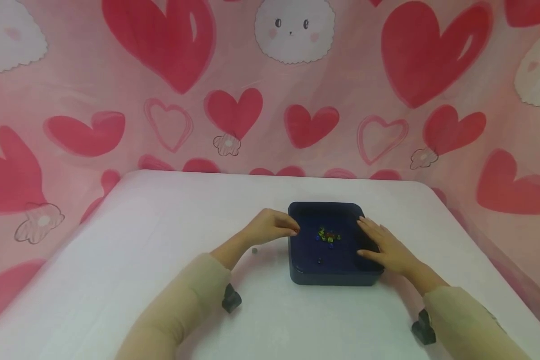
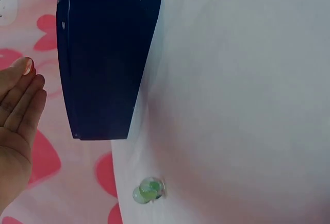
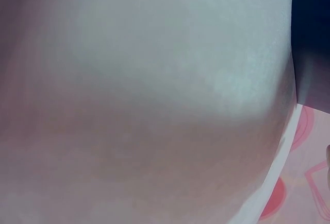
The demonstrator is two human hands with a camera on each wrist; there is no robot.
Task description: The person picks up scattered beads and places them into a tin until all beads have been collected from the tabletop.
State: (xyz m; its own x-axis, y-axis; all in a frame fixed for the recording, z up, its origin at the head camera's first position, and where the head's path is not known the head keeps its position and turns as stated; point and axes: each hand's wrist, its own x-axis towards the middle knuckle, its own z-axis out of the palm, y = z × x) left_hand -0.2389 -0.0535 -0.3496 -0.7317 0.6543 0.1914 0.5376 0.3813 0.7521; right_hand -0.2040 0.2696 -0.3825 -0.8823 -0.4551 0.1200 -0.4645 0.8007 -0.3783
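Observation:
A dark blue tray (image 1: 337,279) with rounded corners holds several small glass marbles (image 1: 327,236), green, yellow, blue and reddish, clustered near its middle. One dark marble (image 1: 320,261) lies apart from them, closer to the front wall. My left hand (image 1: 270,226) is at the tray's left rim and pinches a red-orange marble (image 2: 28,67) between thumb and fingertips. Across the tray, my right hand (image 1: 387,248) rests on the right rim with fingers extended, holding nothing. The right wrist view shows mostly tabletop, with a piece of the tray (image 3: 312,38) at its edge.
Clear, greenish glass marbles (image 2: 148,190) sit close together on the white table (image 1: 162,230), left of the tray and near my left wrist. Behind the table hangs a pink cloth (image 1: 270,125) printed with hearts.

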